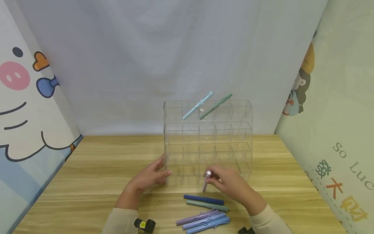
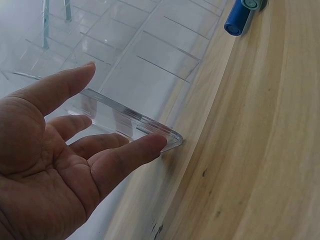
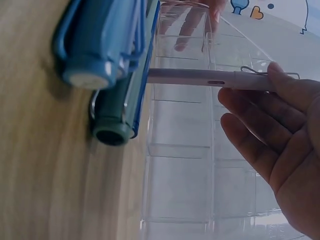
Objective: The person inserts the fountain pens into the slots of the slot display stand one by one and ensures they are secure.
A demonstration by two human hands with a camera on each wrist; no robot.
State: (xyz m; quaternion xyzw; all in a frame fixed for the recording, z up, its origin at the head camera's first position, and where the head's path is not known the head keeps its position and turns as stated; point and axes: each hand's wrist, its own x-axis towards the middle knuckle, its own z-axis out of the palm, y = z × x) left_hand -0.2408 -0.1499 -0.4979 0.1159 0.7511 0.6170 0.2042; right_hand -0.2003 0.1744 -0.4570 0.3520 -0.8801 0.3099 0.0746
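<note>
Pinching a pale pink pen (image 1: 205,186) between thumb and fingers, the right hand (image 1: 231,184) holds it roughly upright, clip end up, just in front of the clear rack (image 1: 208,143). The left hand (image 1: 149,176) is at the rack's left side edge, its fingers loosely extended and not closed around anything; whether every fingertip touches the panel, I cannot tell. Nearer the person than the rack, five pens lie on the table (image 1: 102,172): a dark blue pen (image 1: 203,199) closest to it, then a light green pen (image 1: 205,205), a purple pen (image 1: 197,217), a periwinkle pen (image 1: 203,221) and a light blue pen (image 1: 205,226). In the rack's top row lean a pale aqua pen (image 1: 197,106) and a darker green pen (image 1: 215,106)
</note>
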